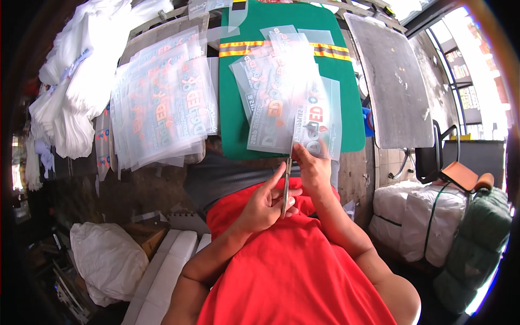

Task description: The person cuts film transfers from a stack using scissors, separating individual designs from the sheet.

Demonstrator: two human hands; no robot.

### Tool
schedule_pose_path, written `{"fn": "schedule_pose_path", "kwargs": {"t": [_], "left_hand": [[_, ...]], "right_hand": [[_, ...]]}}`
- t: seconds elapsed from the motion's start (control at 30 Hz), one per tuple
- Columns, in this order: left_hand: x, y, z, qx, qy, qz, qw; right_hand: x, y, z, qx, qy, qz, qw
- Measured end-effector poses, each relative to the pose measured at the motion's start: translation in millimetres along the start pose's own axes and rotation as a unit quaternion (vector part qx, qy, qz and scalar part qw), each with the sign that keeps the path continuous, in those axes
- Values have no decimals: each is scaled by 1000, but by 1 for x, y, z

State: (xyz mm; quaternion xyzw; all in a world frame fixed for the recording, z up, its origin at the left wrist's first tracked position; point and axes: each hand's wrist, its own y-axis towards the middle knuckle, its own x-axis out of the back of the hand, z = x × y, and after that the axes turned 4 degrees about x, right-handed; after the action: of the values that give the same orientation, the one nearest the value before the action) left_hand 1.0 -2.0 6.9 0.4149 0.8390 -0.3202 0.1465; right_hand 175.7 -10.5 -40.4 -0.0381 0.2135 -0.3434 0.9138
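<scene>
My left hand (262,205) is closed round a slim metal pair of scissors (286,187), its index finger stretched along them. They point up at the near edge of a translucent printed film sheet (314,127). Pinching that sheet's near edge, my right hand (314,169) has its thumb on top beside the scissors' tip. More printed film sheets (271,122) lie loosely overlapped on a green board (235,108) with an orange, yellow and grey striped band (331,51) across it. Whether the blades are parted cannot be made out.
A large pile of printed sheets (162,103) lies left of the board, with white fabric bundles (73,103) beyond. A bare grey board (398,81) stands to the right. White wrapped bales (420,216) and a green bale (476,246) sit at the lower right; a white sack (108,262) at lower left.
</scene>
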Motion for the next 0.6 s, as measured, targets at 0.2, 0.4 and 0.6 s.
{"fn": "schedule_pose_path", "kwargs": {"t": [0.2,0.4,0.6], "left_hand": [[0,1,0,2,19,0,1000],[2,10,-9,23,3,5,1000],[6,24,-11,15,12,0,1000]], "right_hand": [[14,-1,-6,81,-175,57,980],[4,-15,13,-36,-7,-3,999],[17,-24,17,-26,-92,48,994]]}}
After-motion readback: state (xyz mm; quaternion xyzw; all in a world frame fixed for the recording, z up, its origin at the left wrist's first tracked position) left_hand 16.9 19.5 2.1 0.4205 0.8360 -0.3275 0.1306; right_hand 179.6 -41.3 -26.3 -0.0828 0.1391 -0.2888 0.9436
